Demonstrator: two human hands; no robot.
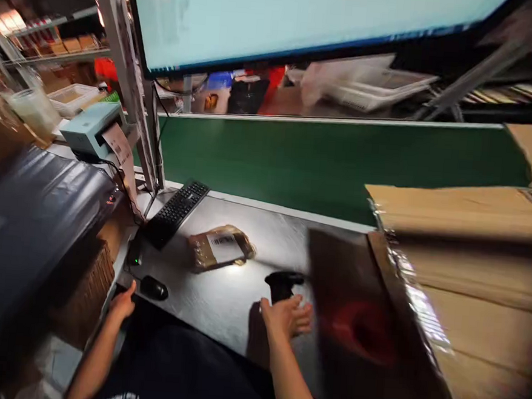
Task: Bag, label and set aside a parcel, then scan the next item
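Note:
My right hand (287, 316) is over the metal table with its thumb and fingers apart. Just beyond it stands a black handheld scanner (283, 281), its lower part partly hidden by the hand; no grip on it shows. At the table's left front edge is my left hand (122, 304), one digit stretched out and the others partly hidden, holding nothing visible. A black mouse (154, 288) lies close to its right. Farther in on the table rests a brown parcel (220, 248) in clear plastic with a white barcode label.
A black keyboard (178, 211) lies at the table's left. Behind runs a green conveyor belt (260, 156), under a large monitor (306, 20). Flat cardboard (471, 262) is stacked at right, beside a blurred red roll (363, 331). A label printer (93, 129) stands at left.

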